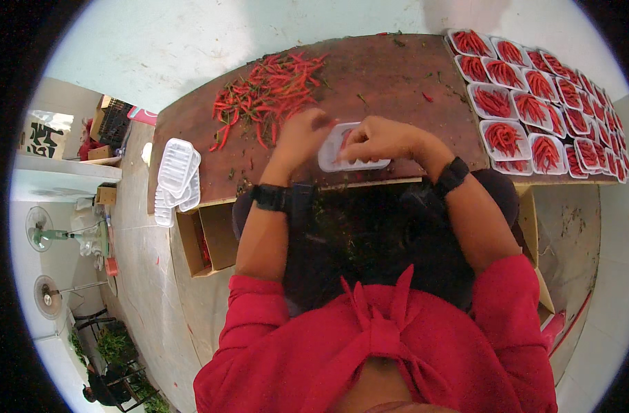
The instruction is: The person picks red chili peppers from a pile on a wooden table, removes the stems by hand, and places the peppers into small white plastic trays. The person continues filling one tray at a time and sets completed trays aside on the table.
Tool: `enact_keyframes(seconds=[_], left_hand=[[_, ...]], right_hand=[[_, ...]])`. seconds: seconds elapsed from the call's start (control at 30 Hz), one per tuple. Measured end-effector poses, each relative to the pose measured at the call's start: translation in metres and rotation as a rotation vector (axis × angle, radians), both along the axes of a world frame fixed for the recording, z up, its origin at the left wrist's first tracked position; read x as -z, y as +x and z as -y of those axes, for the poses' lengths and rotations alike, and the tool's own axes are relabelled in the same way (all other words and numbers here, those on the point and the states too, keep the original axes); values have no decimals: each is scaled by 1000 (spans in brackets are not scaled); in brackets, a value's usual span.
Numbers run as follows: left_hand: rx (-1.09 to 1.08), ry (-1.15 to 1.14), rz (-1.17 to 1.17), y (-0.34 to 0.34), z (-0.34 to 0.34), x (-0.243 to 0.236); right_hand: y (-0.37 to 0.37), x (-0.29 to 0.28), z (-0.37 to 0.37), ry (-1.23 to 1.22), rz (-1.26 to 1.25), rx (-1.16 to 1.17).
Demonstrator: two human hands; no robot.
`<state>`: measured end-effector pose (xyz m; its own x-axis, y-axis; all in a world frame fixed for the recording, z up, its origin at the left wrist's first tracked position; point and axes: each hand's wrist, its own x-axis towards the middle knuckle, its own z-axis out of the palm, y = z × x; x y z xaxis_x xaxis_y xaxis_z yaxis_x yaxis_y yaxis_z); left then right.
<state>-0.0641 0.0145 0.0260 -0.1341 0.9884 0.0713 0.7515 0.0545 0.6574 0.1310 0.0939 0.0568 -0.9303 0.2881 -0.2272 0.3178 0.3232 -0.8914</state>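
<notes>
Just in front of me on the brown table lies a white plastic tray (326,158), with a little red showing inside it. Over its middle my right hand (383,140) is closed, fingers bent down into the tray; what they grip is hidden. My left hand (302,138) is at the tray's left edge, closed, with a bit of red at its fingertips that is too small to name. Beyond it, to the left, spreads a loose heap of red chili peppers (269,89), some with green stems.
Empty white trays (179,168) are stacked at the table's left edge. Many filled chili trays (493,100) cover the right end in rows and layers. Cardboard boxes (218,237) sit below the table's front edge. Fans (40,229) stand far left; a person (108,387) sits at lower left.
</notes>
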Motion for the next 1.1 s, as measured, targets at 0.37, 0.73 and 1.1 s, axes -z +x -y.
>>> enact_keyframes(seconds=[0.37,0.73,1.1], left_hand=[[5,51,-302,15,-2,9],[-26,32,-381,25,0,12],[-43,-20,-414,32,0,5]], right_hand=[[-4,16,-14,341,38,375],[-9,29,-13,555,129,382],[-5,15,-6,482,118,354]])
